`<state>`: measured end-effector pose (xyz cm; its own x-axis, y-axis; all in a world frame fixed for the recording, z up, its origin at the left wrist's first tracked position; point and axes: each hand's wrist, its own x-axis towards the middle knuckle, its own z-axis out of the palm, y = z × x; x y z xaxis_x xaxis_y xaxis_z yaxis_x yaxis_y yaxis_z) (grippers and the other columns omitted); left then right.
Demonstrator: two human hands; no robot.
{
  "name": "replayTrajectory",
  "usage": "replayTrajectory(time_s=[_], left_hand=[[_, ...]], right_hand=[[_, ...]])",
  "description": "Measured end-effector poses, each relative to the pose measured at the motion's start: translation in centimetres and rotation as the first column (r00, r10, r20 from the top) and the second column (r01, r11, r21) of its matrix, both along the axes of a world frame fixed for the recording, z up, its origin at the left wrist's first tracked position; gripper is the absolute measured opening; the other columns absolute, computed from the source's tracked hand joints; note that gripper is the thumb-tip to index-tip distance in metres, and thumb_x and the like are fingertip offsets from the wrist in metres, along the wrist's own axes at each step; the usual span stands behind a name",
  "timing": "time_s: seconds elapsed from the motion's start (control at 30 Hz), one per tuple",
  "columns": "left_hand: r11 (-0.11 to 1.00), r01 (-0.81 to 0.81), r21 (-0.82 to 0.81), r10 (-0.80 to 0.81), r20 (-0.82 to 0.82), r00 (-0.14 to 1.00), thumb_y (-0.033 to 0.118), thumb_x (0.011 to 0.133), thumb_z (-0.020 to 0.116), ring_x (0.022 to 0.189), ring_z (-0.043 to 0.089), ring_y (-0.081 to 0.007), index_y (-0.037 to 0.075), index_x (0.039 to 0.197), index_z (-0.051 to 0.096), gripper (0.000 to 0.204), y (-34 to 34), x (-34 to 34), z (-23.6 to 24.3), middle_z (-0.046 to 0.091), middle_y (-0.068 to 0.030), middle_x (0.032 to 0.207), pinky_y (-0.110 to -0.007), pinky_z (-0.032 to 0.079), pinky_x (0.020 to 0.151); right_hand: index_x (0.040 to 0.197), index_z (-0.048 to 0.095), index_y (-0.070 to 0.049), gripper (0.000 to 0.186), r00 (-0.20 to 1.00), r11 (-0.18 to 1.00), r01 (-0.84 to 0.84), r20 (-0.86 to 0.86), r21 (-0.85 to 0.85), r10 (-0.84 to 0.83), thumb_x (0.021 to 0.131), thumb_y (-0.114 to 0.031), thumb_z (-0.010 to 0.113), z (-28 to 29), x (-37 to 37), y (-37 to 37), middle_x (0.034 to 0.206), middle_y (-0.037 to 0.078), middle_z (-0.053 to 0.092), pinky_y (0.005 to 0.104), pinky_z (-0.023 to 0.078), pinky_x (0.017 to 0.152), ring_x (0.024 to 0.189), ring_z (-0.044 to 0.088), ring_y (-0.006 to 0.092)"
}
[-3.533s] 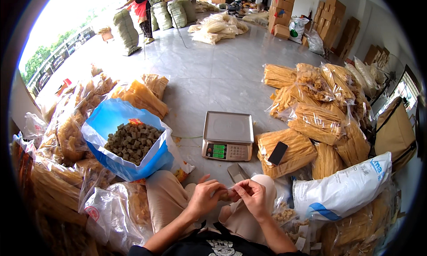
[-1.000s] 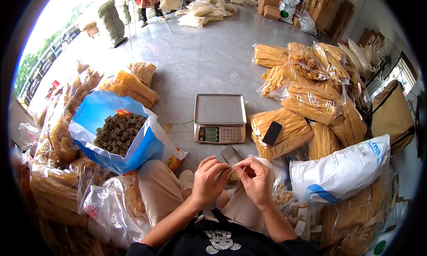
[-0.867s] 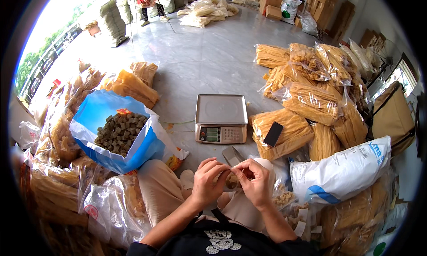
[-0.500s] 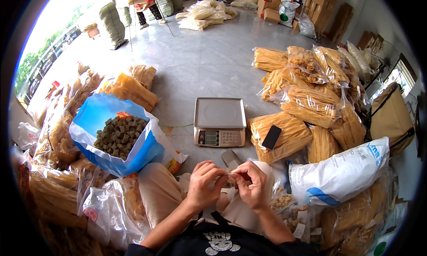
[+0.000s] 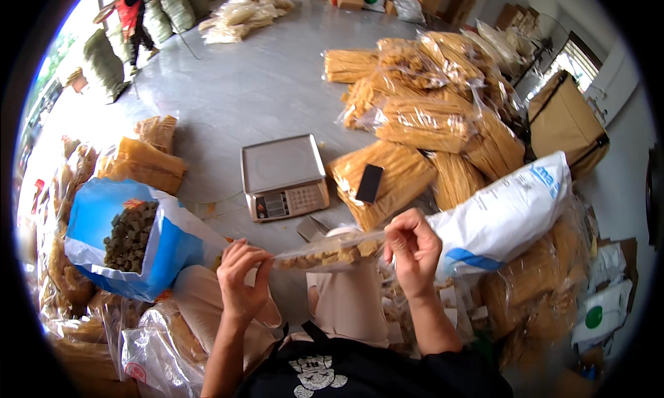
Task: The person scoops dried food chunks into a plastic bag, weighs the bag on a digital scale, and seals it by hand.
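Observation:
A clear plastic bag (image 5: 330, 254) with light brown chunks in it is stretched level above my lap. My left hand (image 5: 242, 279) pinches one end of the bag between thumb and fingers. At the other end, my right hand (image 5: 415, 254) is closed on the bag's edge, higher than the left. Just beyond the bag, a grey metal scoop (image 5: 312, 228) lies on the floor, partly hidden. Farther off stands a digital scale (image 5: 282, 164) with a bare metal pan. To my left is an opened blue-and-white sack (image 5: 176, 242) holding dark greenish-brown cubes (image 5: 131, 235).
Clear bags of yellowish dried sticks (image 5: 422, 121) are piled at the right, with a black phone (image 5: 370, 183) on the nearest. A full white sack (image 5: 505, 214) leans beside my right arm. More bagged goods (image 5: 142, 166) lie left. A person (image 5: 130, 17) stands at the far left.
My hands have moved apart, and the chunk-filled bag now spans between them. The whole view has swung to the right, so the scale and sack appear farther left.

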<state>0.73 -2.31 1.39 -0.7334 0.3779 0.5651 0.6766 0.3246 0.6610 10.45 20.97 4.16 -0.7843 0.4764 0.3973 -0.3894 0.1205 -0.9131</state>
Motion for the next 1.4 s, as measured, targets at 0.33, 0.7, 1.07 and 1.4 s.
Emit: replayTrajectory(time_s=[0.33,0.7,1.07,1.4], left_hand=[[0.979,0.202,0.006,-0.202,-0.006,0.979,-0.008,0.069,0.061,0.069,0.059,-0.0281,-0.001,0.074,0.060,0.009,6.9,0.0,0.3,0.060,-0.0116,0.072,-0.035,0.046,0.075],[0.993,0.104,0.049,-0.115,0.326,0.938,-0.008,0.076,0.055,0.061,0.058,-0.0137,-0.006,0.081,0.059,0.007,6.8,-1.2,-3.8,0.059,-0.0091,0.069,-0.024,0.046,0.059],[0.995,0.100,-0.021,-0.084,0.396,0.914,-0.001,0.084,0.056,0.061,0.055,-0.0087,-0.004,0.083,0.061,0.005,5.8,-2.4,-6.6,0.059,-0.0043,0.069,-0.022,0.044,0.055],[0.987,0.077,-0.143,-0.009,0.425,0.905,-0.002,0.083,0.058,0.058,0.055,-0.0090,-0.005,0.083,0.061,0.004,4.7,-3.0,-9.2,0.059,-0.0046,0.069,-0.021,0.043,0.052]], right_hand=[[0.085,0.054,0.001,0.008,0.955,0.955,0.296,-0.013,0.016,-0.296,0.088,-0.005,0.059,-0.5,6.6,5.5,0.078,0.002,0.051,0.0183,0.039,0.046,0.054,0.048,0.0063],[0.095,0.050,-0.001,0.015,0.735,0.821,0.506,0.365,0.263,-0.571,0.096,-0.015,0.045,-8.6,14.4,11.1,0.079,0.010,0.062,0.0228,0.049,0.051,0.072,0.067,0.0176],[0.098,0.049,0.001,0.020,0.294,0.296,0.954,0.040,0.048,-0.955,0.097,-0.018,0.045,-12.2,26.2,17.5,0.078,0.008,0.057,0.0263,0.053,0.061,0.066,0.058,0.0136],[0.099,0.058,-0.005,0.018,0.078,0.491,0.264,0.489,0.830,-0.869,0.082,-0.011,0.057,-18.3,18.8,12.2,0.087,0.021,0.063,0.0478,0.046,0.069,0.081,0.059,0.0412]])
